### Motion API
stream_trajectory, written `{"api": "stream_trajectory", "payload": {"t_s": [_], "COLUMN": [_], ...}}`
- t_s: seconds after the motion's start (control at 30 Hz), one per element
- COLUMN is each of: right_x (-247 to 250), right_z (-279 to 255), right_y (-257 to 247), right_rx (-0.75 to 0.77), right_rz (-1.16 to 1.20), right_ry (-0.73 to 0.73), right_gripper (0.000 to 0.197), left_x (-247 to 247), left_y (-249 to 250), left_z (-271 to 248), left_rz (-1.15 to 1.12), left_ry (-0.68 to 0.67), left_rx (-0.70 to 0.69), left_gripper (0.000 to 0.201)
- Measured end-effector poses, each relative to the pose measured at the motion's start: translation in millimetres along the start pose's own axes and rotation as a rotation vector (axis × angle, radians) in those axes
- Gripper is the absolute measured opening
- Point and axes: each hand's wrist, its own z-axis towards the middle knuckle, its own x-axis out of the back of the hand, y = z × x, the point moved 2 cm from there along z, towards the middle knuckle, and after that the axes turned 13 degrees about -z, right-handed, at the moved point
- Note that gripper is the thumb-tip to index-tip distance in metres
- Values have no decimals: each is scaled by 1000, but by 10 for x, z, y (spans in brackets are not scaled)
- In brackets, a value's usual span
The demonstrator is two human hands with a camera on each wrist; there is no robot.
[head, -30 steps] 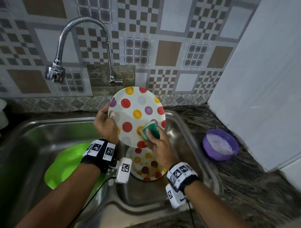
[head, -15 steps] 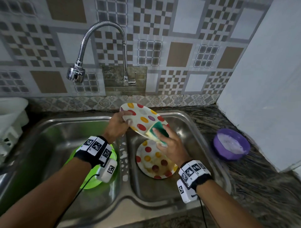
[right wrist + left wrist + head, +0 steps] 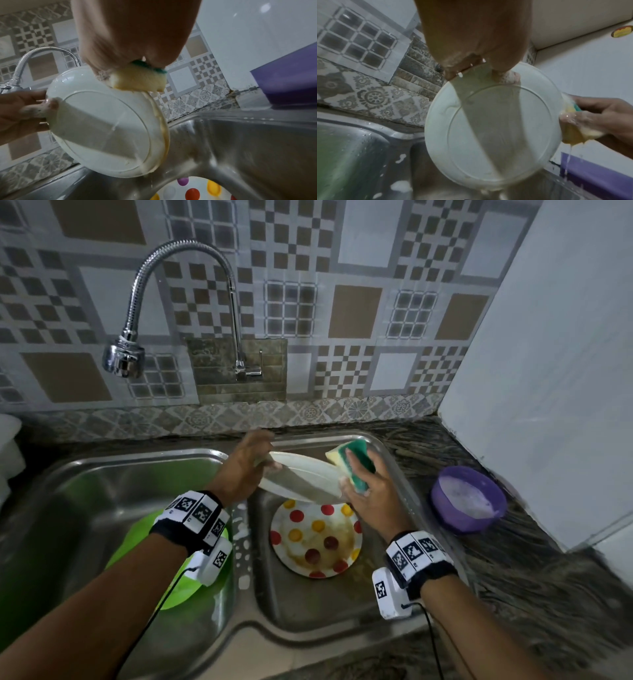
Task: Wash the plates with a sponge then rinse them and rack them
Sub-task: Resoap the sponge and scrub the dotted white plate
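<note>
Plates sit at the centre of the scene: one round white plate with its plain underside up point(image 3: 301, 479) is held tilted above the right basin of the stainless-steel double sink point(image 3: 329, 607), and a second round plate with red, yellow and purple dots point(image 3: 317, 539) lies flat on that basin's floor at 6 o'clock from the held one, streaked with brownish residue. The left hand point(image 3: 245, 467) pinches the held plate's rim at its 9 o'clock edge, thumb on the underside in the left wrist view. The right hand point(image 3: 371, 494) clamps a yellow sponge with a green scouring pad point(image 3: 349, 462) against the rim at 3 o'clock; soapy liquid drips from the sponge and along the plate's edge. The held plate's lower rim hangs apart from the dotted plate, with open space between it and the basin walls at 12 and 3 o'clock. In the left basin, at 8 o'clock, a bright green plate point(image 3: 137, 542) lies partly under the left forearm. White suds dot the divider between the basins. A chrome gooseneck tap point(image 3: 185, 302) arches from the wall at 12 o'clock, its head over the left basin. On the dark speckled stone counter point(image 3: 534, 594) at 3 o'clock stands a round purple bowl of foamy water point(image 3: 467, 501), just beside a white panel point(image 3: 548, 371). Grey and brown patterned tiles point(image 3: 342, 268) cover the back wall.
</note>
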Motion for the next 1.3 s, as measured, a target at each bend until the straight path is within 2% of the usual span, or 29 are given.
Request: {"api": "stream_trajectory", "payload": {"t_s": [0.07,0.1,0.13,0.23,0.27,0.33,0.4,0.5,0.67,0.73,0.9,1.07,1.17,1.3], "right_x": [-17,-11,5,15,-2,-80,-202,-335,-293,-233,-115,-212,-378,-557], "right_z": [8,20,34,93,107,127,138,157,301,402,494,318,261,224], "right_y": [59,65,57,-30,-84,-230,-395,-603,-575,-447,-103,-249,-499,-836], "right_rx": [-67,-104,-142,-191,-183,-139,-62,54,112,54,-255,-310,-226,29], "right_rz": [3,6,17,32,34,55,77,35,-44,-77,3,-20,54,49], "right_ry": [-40,-34,-13,89,110,113,97,91,35,49,80,69,12,-74], "right_gripper": [50,50,50,49,49,50,51,49,54,54,51,48,48,56], "left_x": [-42,-62,-83,-133,-156,-211,-284,-344,-324,-245,6,36,-89,-132], "left_y": [-5,-31,-40,-44,-41,-42,2,157,260,248,194,162,150,199], "left_z": [-29,-43,-58,-75,-68,-40,-24,-22,-15,-6,0,-50,-102,-107], "left_rz": [12,29,34,-61,-90,-194,-387,-529,-752,-757,-808,-953,-1019,-1094], "left_ry": [-80,-94,-98,-23,22,76,78,88,137,179,343,514,568,565], "left_rx": [57,90,110,122,126,153,159,92,166,201,251,274,315,351], "left_gripper": [49,53,49,13,9,13,25,42,34,30,28,27,25,25]}}
